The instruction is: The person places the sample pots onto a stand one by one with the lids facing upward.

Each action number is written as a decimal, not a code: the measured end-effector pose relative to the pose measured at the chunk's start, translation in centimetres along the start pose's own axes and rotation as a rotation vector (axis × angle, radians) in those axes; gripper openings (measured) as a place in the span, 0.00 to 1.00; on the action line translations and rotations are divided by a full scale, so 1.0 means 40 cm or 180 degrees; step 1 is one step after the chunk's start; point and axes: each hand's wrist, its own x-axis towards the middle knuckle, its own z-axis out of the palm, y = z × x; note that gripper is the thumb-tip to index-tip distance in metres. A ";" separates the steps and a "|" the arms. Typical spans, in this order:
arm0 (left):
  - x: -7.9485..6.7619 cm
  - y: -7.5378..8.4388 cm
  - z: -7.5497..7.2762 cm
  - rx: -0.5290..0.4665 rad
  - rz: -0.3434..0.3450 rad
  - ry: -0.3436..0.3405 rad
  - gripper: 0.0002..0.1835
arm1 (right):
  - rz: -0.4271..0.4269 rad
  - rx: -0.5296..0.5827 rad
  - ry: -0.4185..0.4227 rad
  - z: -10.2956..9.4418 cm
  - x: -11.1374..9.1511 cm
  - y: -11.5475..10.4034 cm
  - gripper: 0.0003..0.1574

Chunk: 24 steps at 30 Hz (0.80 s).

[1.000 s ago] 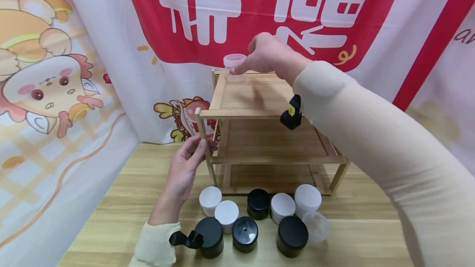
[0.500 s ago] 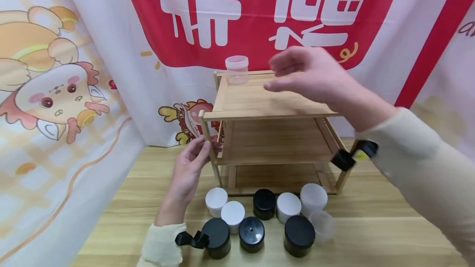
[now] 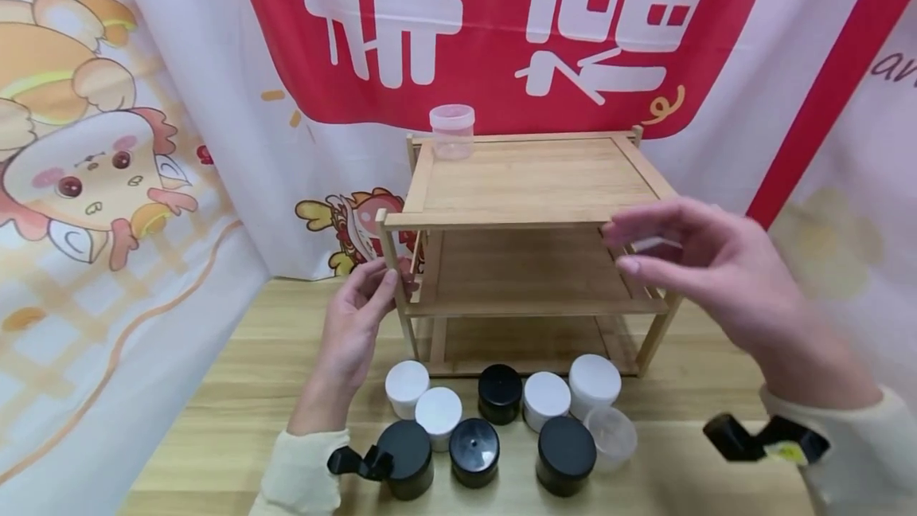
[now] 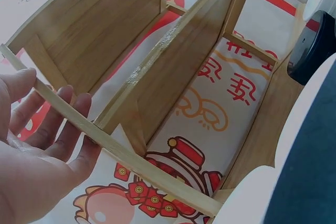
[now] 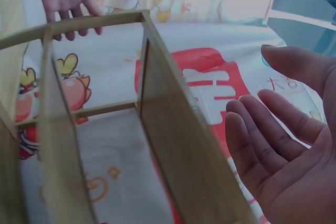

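A three-tier wooden shelf (image 3: pixel 537 181) stands on the table. My left hand (image 3: pixel 351 321) holds its front left post; in the left wrist view the thumb of that hand (image 4: pixel 42 156) lies on one side of the post (image 4: pixel 131 163) and the fingers pass behind it. Near the top tier's right front corner my right hand (image 3: pixel 723 285) hangs in the air with relaxed, slightly bent fingers and holds nothing. In the right wrist view that hand (image 5: pixel 283 150) appears beside the shelf's top board. A clear lidded jar (image 3: pixel 453 134) is upright at the top tier's back left corner.
Several jars stand before the shelf: white ones such as this jar (image 3: pixel 438 414), black ones such as this jar (image 3: pixel 566 452), and a clear jar (image 3: pixel 611 436) at the right. A printed curtain (image 3: pixel 215 86) hangs behind and at the left.
My right hand has let go of the clear jar on the top tier and moved right and down, away from it. The left hand stays on the post.
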 end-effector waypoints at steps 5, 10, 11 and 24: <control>-0.001 -0.002 -0.003 -0.0011 0.0042 -0.0018 0.22 | -0.0177 0.0111 0.0074 0.017 -0.064 0.095 0.29; -0.002 -0.001 -0.002 -0.0020 0.0031 -0.0014 0.19 | -0.0125 -0.0146 0.0150 0.035 -0.102 0.151 0.30; -0.002 -0.001 -0.002 -0.0016 0.0025 -0.0011 0.19 | -0.0129 -0.0156 0.0149 0.037 -0.110 0.161 0.30; -0.006 -0.004 0.013 -0.0005 -0.0018 0.0138 0.17 | -0.0124 -0.0305 0.0039 0.052 -0.158 0.281 0.27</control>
